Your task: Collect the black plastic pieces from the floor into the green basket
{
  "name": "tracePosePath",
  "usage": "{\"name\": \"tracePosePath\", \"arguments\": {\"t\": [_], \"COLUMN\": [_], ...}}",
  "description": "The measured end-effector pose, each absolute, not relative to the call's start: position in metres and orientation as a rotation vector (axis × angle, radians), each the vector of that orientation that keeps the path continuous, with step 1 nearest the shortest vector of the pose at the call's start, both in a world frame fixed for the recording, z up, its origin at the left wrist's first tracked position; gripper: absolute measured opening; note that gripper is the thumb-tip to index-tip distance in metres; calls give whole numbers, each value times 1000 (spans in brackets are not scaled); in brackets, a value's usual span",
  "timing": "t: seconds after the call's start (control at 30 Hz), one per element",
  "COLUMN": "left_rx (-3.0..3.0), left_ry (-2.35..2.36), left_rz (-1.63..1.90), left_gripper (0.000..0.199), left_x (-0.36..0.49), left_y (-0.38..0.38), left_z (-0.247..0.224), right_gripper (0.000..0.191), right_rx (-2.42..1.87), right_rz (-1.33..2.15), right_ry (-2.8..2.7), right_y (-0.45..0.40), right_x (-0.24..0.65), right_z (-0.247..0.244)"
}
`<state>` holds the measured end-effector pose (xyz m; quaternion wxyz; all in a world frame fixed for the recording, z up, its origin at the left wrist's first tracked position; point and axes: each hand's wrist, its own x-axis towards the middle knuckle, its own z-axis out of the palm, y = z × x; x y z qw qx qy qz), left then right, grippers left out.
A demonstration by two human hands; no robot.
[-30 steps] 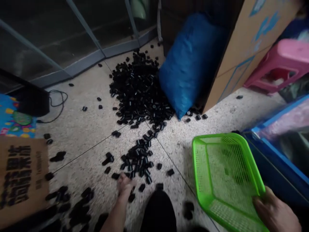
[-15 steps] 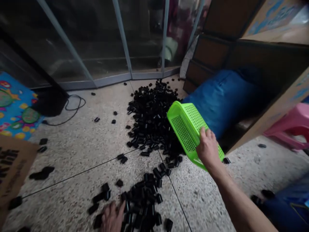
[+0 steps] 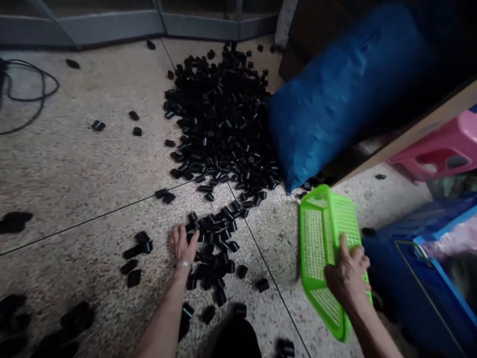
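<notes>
My right hand [image 3: 349, 273] grips the long side of a bright green plastic basket [image 3: 346, 216] with a lattice of small holes. The basket is tipped on its side at the right, its open face toward the left. My left hand [image 3: 182, 243], fingers spread and palm down, is at the left edge of a small cluster of short black cylindrical pieces [image 3: 219, 233]. Its fingertips are beside or touching the nearest pieces; I cannot tell which. Beyond lies a much larger heap of the same black pieces [image 3: 223, 119] on the speckled floor.
A blue sack [image 3: 328, 94] leans against the heap's right side. A pink plastic stool [image 3: 439, 149] and a blue bag [image 3: 413, 263] stand at the right. Stray black pieces dot the floor, and a black cable [image 3: 40, 94] lies at the far left.
The view has tipped downward. My right hand has brought the green basket nearer and to the right, away from the big heap. My left hand has reached forward along the small cluster.
</notes>
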<state>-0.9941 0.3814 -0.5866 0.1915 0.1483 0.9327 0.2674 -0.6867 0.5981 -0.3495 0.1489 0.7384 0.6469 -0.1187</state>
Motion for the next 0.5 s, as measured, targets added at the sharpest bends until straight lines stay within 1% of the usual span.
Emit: {"name": "tracePosePath", "arguments": {"t": [0.13,0.27,0.4,0.5], "left_rx": [543,567,430,346], "left_ry": [2525,2465,2327,2055], "left_rz": [866,1088,1300,1462], "left_gripper": [71,55,53,55], "left_x": [-974,-933,-899,-874], "left_y": [455,494,516,536], "left_z": [-594,-610,-619,-614], "right_gripper": [90,102,110,112], "right_rx": [2100,2073,2061,2069], "right_rz": [-472,-585,-767,-910], "right_ry": [1928,1992,2028,2034], "right_y": [569,552,553,556], "right_x": [-729,-757,-781,-788], "right_z": [-353,-357,-357,-353]}}
